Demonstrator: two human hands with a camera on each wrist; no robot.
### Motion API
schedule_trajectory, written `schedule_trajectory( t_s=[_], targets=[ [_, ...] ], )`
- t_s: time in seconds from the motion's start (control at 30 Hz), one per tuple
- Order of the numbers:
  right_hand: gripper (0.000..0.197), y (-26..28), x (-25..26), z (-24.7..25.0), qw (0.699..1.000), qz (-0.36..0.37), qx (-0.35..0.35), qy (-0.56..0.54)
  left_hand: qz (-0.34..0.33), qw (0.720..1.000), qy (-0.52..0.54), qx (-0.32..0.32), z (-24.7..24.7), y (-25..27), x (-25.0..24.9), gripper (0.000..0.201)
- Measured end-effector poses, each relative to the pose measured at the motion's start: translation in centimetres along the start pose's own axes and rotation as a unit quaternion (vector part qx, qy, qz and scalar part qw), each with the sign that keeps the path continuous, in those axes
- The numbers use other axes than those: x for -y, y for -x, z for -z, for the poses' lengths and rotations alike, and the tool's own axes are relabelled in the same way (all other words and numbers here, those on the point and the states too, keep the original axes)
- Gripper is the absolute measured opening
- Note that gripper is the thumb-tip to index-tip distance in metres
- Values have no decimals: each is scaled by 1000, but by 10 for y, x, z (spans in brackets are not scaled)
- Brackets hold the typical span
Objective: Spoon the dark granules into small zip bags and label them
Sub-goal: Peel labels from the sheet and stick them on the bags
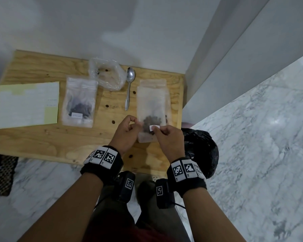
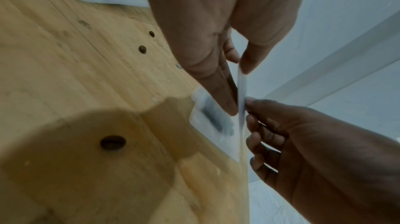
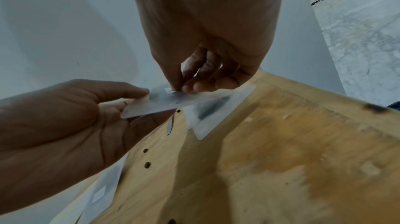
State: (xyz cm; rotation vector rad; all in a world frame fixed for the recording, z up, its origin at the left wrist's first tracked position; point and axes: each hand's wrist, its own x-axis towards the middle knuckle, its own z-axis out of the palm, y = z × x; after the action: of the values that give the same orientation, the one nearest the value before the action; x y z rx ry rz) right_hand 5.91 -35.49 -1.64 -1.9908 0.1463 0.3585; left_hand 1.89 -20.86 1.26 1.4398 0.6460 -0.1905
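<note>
My left hand point(image 1: 136, 124) pinches the left edge of a clear zip bag point(image 1: 153, 102) holding dark granules and keeps it lifted a little above the wooden table point(image 1: 42, 144). With thumb and fingers, my right hand point(image 1: 155, 131) pinches a small white label point(image 1: 154, 127) against the bag's lower front. In the right wrist view the held bag point(image 3: 164, 102) hovers over another granule bag point(image 3: 216, 113) lying on the table. A filled, labelled zip bag point(image 1: 79, 102) lies to the left. The spoon point(image 1: 129, 88) rests between the bags.
A label sheet point(image 1: 26, 105) lies at the table's left end. A crumpled clear plastic bag point(image 1: 107, 75) sits at the back by the wall. A black bin bag point(image 1: 199, 151) stands off the table's right front corner. Loose granules dot the wood.
</note>
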Motion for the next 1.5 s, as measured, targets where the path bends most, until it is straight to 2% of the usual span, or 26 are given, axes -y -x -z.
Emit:
schedule_trajectory(
  t_s=[0.17, 0.27, 0.33, 0.4, 0.53, 0.63, 0.73, 0.8, 0.9, 1.0, 1.03, 1.17, 1.27, 1.33, 1.4, 1.5],
  targets=[
    [27, 11, 10, -4, 1000, -2, -2, 0, -34, 999, 19, -20, -3, 12, -5, 27],
    [29, 16, 12, -6, 1000, -9, 1, 2, -47, 998, 12, -37, 3, 16, -4, 41],
    [31, 18, 13, -5, 1000, -17, 11, 18, -55, 997, 14, -43, 7, 17, -3, 36],
    [38, 19, 18, -3, 998, -20, 25, 44, -53, 997, 19, -49, 11, 19, 0, 32],
    [66, 20, 35, 4, 991, -49, 46, 112, -44, 997, 38, -50, 20, 25, 5, 37],
    [64, 22, 41, 6, 985, -75, 64, 145, -42, 996, 64, -38, 28, 27, 6, 47],
    [58, 23, 36, 0, 991, -87, 79, 69, -43, 994, 95, -42, 35, 31, 2, 29],
    [55, 23, 36, -5, 992, -83, 94, 1, -40, 993, 108, -40, 41, 32, -2, 27],
    [38, 24, 43, -18, 992, -34, 119, -26, -33, 992, 119, -41, 59, 34, -3, 27],
    [50, 28, 56, -38, 987, -36, 145, -65, -19, 990, 129, -50, 80, 40, -7, 27],
    [47, 28, 62, -46, 985, -34, 156, -66, -14, 990, 126, -61, 88, 41, -9, 27],
    [14, 31, 83, -78, 977, -9, 212, -21, 15, 991, 70, -117, 135, 42, -5, 23],
    [17, 30, 92, -108, 974, 17, 223, 30, 1, 989, -26, -146, 174, 37, 3, 2],
    [20, 29, 96, -129, 970, 28, 229, 74, -16, 977, -119, -175, 195, 30, 6, 11],
    [20, 26, 97, -150, 969, 26, 223, 102, -26, 962, -184, -199, 211, 20, 5, 12],
    [21, 19, 101, -177, 970, 23, 195, 143, -28, 944, -257, -204, 229, 1, 5, 14]
  ],
)
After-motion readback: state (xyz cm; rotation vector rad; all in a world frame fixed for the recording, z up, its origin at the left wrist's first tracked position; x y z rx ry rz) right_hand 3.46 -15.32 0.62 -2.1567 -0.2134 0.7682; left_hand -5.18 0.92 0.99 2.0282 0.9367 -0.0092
